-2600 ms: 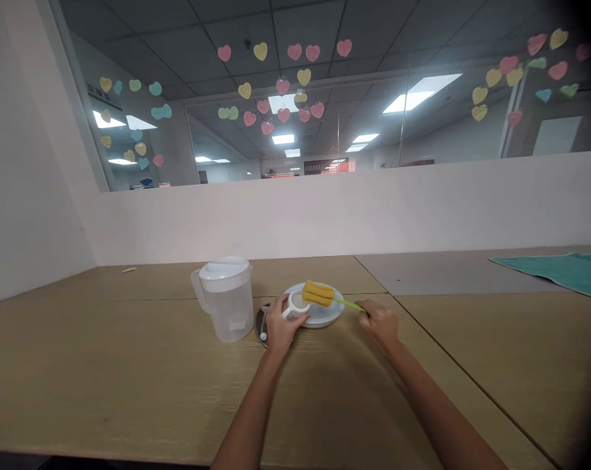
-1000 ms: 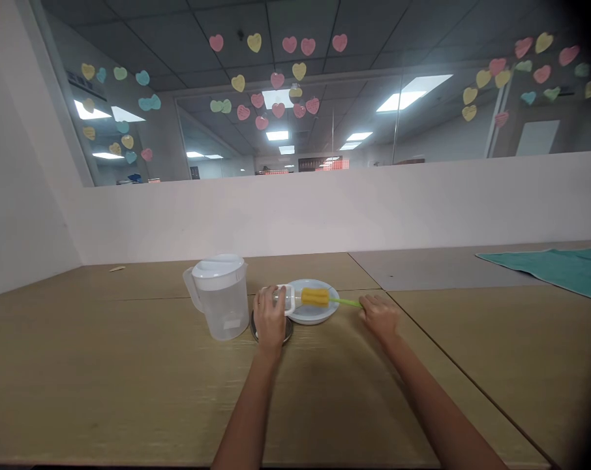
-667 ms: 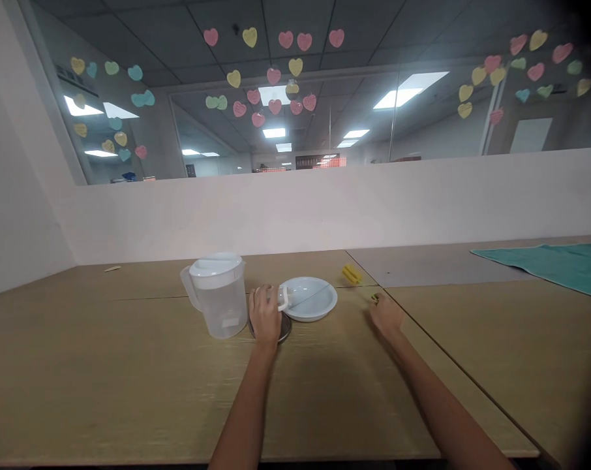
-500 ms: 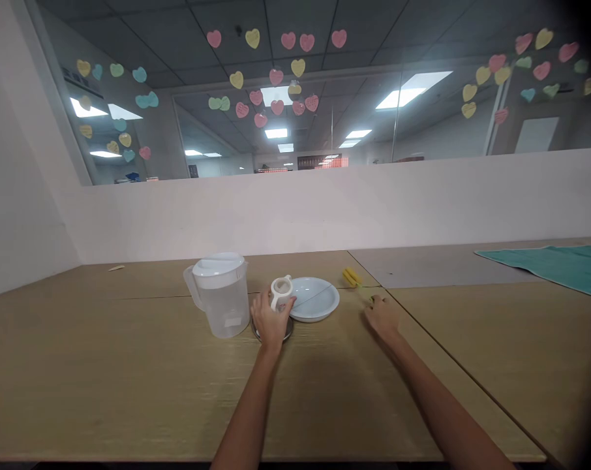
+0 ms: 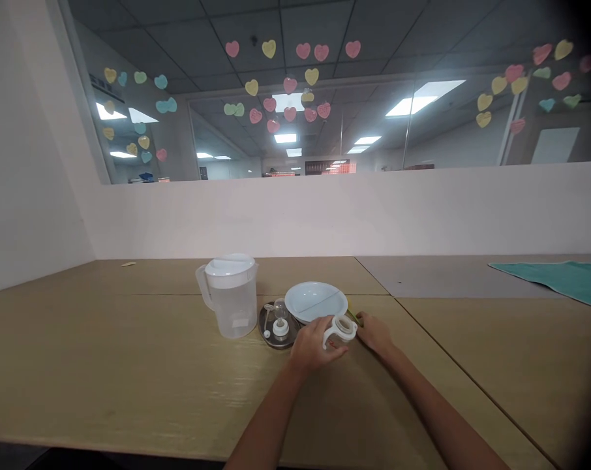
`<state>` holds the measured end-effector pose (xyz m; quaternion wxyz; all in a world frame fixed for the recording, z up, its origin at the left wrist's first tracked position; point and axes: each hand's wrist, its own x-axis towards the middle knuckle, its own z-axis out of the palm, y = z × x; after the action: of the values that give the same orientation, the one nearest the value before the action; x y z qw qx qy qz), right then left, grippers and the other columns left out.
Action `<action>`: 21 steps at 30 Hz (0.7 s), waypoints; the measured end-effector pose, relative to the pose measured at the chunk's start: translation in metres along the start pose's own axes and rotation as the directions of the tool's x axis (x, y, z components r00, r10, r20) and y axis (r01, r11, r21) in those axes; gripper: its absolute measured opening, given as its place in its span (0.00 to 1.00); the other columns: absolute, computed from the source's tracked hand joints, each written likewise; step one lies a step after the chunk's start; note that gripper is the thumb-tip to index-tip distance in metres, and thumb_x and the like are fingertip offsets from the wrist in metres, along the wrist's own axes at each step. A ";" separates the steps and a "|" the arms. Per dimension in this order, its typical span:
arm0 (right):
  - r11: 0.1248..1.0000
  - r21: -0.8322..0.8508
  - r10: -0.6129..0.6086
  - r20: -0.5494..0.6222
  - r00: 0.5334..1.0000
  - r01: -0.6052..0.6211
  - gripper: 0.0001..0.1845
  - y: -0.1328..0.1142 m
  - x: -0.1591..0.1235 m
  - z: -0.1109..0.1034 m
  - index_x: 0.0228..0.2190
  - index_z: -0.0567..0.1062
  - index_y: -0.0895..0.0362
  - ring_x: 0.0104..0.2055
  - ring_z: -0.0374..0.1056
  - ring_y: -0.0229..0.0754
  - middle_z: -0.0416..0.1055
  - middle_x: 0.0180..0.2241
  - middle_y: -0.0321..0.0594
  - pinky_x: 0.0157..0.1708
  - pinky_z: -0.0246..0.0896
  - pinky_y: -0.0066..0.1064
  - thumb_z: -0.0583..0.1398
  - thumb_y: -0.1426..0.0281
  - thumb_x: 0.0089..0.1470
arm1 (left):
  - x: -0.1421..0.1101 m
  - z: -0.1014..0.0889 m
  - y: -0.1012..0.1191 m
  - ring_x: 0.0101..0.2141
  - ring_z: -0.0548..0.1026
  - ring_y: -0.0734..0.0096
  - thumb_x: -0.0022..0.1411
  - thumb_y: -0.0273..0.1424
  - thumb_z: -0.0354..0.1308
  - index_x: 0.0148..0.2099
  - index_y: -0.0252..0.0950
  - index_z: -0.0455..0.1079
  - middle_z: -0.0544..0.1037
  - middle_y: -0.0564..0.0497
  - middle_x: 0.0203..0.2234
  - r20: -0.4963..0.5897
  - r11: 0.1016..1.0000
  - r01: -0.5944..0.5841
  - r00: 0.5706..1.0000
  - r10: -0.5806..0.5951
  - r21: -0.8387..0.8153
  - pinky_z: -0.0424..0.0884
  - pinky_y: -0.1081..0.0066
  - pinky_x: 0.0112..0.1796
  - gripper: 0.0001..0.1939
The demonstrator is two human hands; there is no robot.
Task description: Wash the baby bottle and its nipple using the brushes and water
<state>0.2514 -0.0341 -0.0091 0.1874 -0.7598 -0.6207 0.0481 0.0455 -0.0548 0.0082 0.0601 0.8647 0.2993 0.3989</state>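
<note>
My left hand is closed around an uncapped baby bottle with a white handle ring, its open mouth tilted toward me. Just right of it, my right hand grips the thin handle of a bottle brush; the yellow head is mostly hidden behind the bowl. A white bowl stands behind my left hand. Left of that hand lies a round metal tray holding a white collar with a teat, a clear dome cap and a small white straw piece with a weighted end.
A clear lidded pitcher stands left of the tray. At the far right a green cloth lies on the table. A pale flat scrap is at the back left. A white wall with a window above closes off the back.
My left hand has carried the bottle right and nearer me, away from the tray, uncovering the parts on it. The brush has shifted toward the bowl's right side with my right hand.
</note>
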 end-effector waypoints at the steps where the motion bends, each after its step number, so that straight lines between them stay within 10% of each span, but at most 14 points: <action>1: 1.000 -0.001 -0.014 0.006 1.000 0.014 0.21 -0.001 -0.001 0.000 0.45 0.68 0.60 0.43 0.68 0.49 0.72 0.43 0.51 0.34 0.56 0.31 0.51 0.62 0.53 | -0.001 0.001 0.000 0.45 0.71 0.62 0.49 0.43 0.61 0.53 0.38 0.61 0.73 0.46 0.44 0.020 1.000 -0.013 1.000 0.013 0.006 0.67 0.65 0.47 0.30; 21: 0.994 0.000 -0.112 0.037 0.993 0.112 0.33 -0.002 -0.003 0.012 0.57 0.53 0.59 0.43 0.69 0.48 0.72 0.42 0.49 0.34 0.55 0.30 0.52 0.68 0.49 | -0.008 0.003 -0.013 0.40 0.75 0.59 0.47 0.47 0.60 0.58 0.39 0.53 0.75 0.47 0.42 0.040 0.994 0.109 0.993 -0.110 0.021 0.72 0.65 0.40 0.38</action>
<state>0.2454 -0.0343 -0.0203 0.1775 -0.7230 -0.6658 0.0506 0.0379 -0.0483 -0.0030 0.0797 0.8555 0.3487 0.3744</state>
